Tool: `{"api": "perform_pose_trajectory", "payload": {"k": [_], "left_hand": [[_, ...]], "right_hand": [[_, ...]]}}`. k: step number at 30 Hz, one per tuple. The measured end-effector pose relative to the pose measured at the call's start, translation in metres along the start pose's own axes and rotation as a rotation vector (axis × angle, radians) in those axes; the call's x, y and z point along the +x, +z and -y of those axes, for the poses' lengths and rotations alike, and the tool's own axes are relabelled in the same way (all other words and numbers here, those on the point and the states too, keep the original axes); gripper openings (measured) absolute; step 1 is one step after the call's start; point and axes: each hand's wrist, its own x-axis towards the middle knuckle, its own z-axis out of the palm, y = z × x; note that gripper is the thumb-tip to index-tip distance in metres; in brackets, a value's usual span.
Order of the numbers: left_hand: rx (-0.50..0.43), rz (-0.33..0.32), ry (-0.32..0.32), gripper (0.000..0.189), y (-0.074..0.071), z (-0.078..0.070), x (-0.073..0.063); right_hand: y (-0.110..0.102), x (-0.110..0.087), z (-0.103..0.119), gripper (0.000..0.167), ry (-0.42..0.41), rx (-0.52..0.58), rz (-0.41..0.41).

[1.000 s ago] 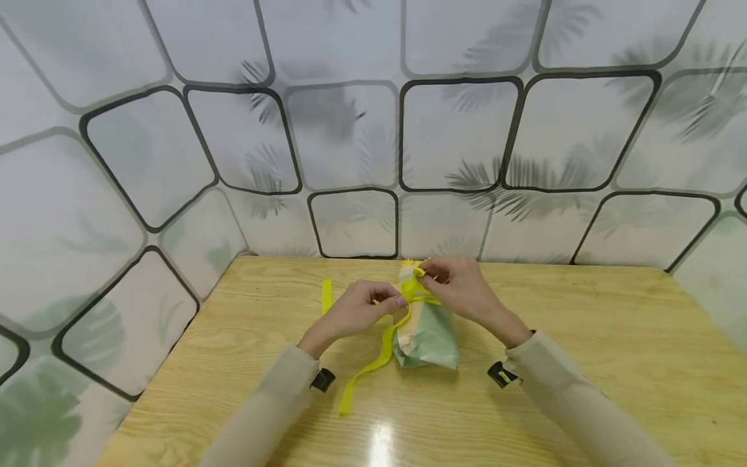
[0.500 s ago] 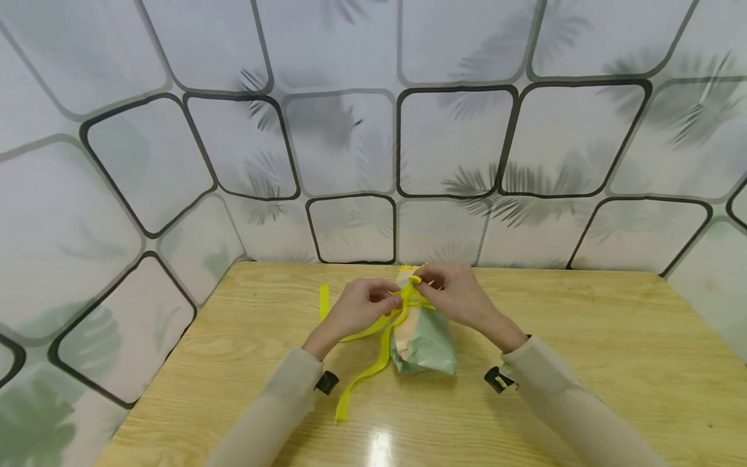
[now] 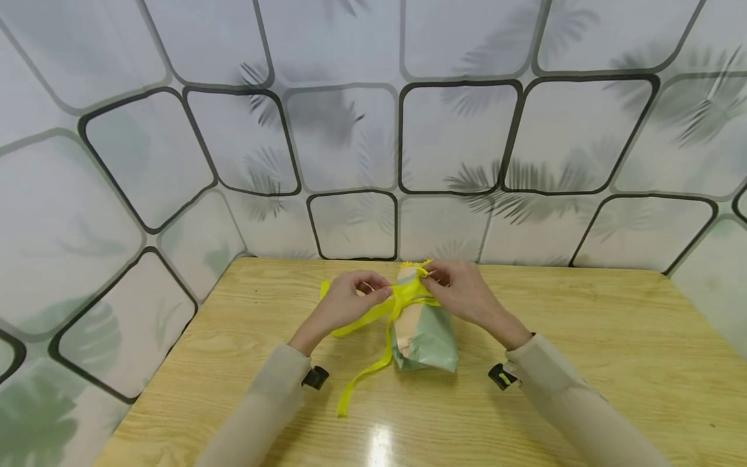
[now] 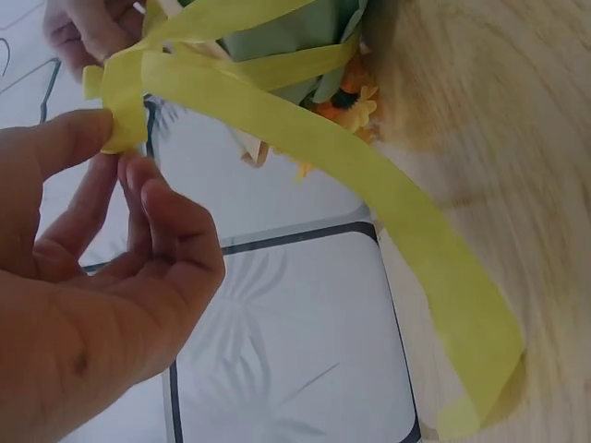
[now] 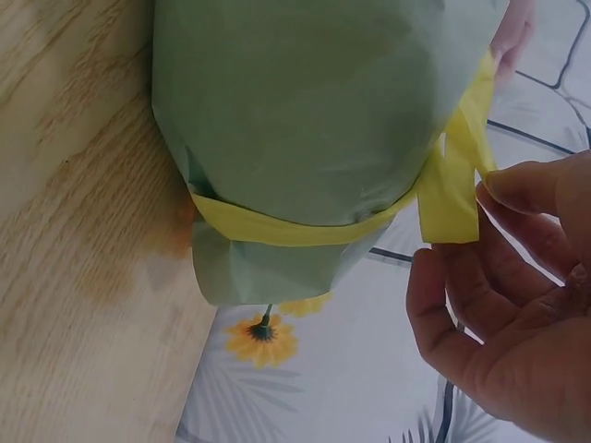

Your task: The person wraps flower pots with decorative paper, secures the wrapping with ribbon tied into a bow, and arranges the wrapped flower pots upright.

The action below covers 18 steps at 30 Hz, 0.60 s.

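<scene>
A bouquet wrapped in green and cream paper [image 3: 434, 340] lies on the wooden table, its yellow flowers [image 5: 263, 340] showing at the far end. Yellow ribbon [image 3: 373, 370] runs round the wrap and crosses in front, with long tails trailing left and toward the near edge. My left hand [image 3: 350, 298] pinches a part of the ribbon between thumb and forefinger, left of the wrap. On the other side, my right hand [image 3: 467, 298] pinches a ribbon loop [image 5: 452, 194] between thumb and finger. Both hands are above the bouquet's upper half.
The wooden table [image 3: 554, 363] reaches back to a patterned wall covering [image 3: 455, 136] just behind the bouquet. One loose ribbon tail [image 4: 462, 341] hangs down to the table on the left. Both wrists carry small black cameras [image 3: 315, 377].
My left hand has moved left and slightly up, away from the right hand, drawing the ribbon out taut. My right hand keeps its pinch near the same spot.
</scene>
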Motion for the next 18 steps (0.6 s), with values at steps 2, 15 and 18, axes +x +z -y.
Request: {"api": "perform_pose_trajectory", "payload": {"k": [2,15,18], "left_hand": [[-0.025,0.044,0.008,0.016,-0.001,-0.002,-0.001],[-0.010,0.150,0.083,0.027,0.023,-0.009,0.002],[0.002,0.152,0.106,0.028,0.025,-0.009,0.005]], "right_hand": [[0.000,-0.001,-0.001,0.019,0.003,0.000,-0.004],[0.002,-0.004,0.002,0.013,-0.034,0.052,-0.017],[0.000,-0.002,0.003,0.012,-0.037,0.052,-0.021]]}}
